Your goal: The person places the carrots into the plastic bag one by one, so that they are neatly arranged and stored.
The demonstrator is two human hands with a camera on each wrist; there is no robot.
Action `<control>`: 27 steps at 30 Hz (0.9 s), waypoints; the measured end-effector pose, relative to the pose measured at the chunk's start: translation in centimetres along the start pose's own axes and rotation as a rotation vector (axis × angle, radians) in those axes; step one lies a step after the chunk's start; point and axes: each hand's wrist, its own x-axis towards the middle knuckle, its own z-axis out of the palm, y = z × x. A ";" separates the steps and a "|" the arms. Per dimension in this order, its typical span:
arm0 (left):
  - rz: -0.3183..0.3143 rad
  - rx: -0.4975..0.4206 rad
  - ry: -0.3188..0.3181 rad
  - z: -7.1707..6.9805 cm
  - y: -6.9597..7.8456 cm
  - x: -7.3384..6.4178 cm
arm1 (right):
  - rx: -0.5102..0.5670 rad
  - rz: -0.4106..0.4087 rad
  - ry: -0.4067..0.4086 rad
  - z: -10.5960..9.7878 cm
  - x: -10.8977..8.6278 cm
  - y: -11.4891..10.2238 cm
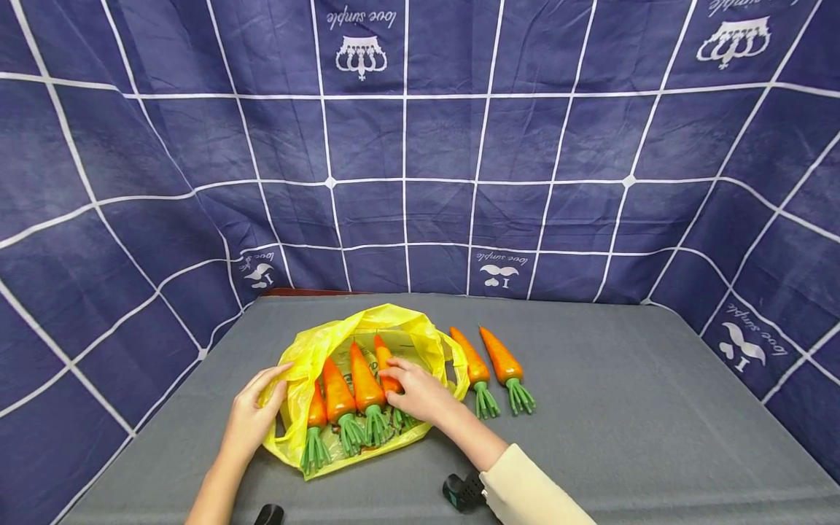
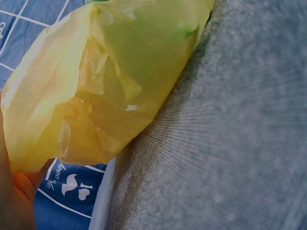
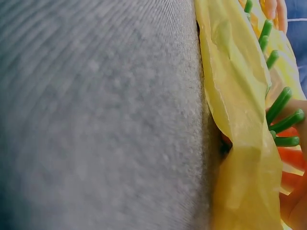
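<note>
The carrot (image 1: 383, 354) by the right hand (image 1: 416, 390) lies inside the yellow bag (image 1: 387, 317), at the right end of a row, with its thin tip pointing away from the person. It looks shiny and smooth, so it may slide a bit in the fingers. My guess is that it is light and stiff, and hard to break. The fat orange part, near the green top (image 1: 405, 421), looks like the best place to hold it, as the tip is thin and the green bits may bend. The right hand has its thumb and fingers around that fat part.

Three more carrots (image 1: 337, 390) lie beside it in the bag, all pointing about the same way. The bag is thin, soft and crinkly, so it likely flops down if nobody holds it up. The left hand (image 1: 259, 401) pinches its left edge, well apart from the right hand, and the mouth gapes wide.

Just outside, on the right, two loose carrots (image 1: 502, 356) lie on the gray table (image 1: 590, 379). Behind hangs a blue cloth (image 1: 446, 138) with white lines
</note>
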 end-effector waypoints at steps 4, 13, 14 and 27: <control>-0.001 0.004 -0.008 0.0 0.0 0.1 | 0.020 -0.007 0.002 -0.7 -0.3 -0.1; -0.012 -0.006 -0.006 0.0 0.0 -0.1 | 0.016 -0.001 0.045 -3.2 -1.7 -0.1; -0.012 -0.005 -0.003 0.0 0.0 -0.1 | 0.024 -0.002 0.054 -3.5 -1.9 0.0; -0.005 -0.028 0.007 0.1 0.0 0.1 | -0.006 0.043 0.197 -7.8 -5.0 3.0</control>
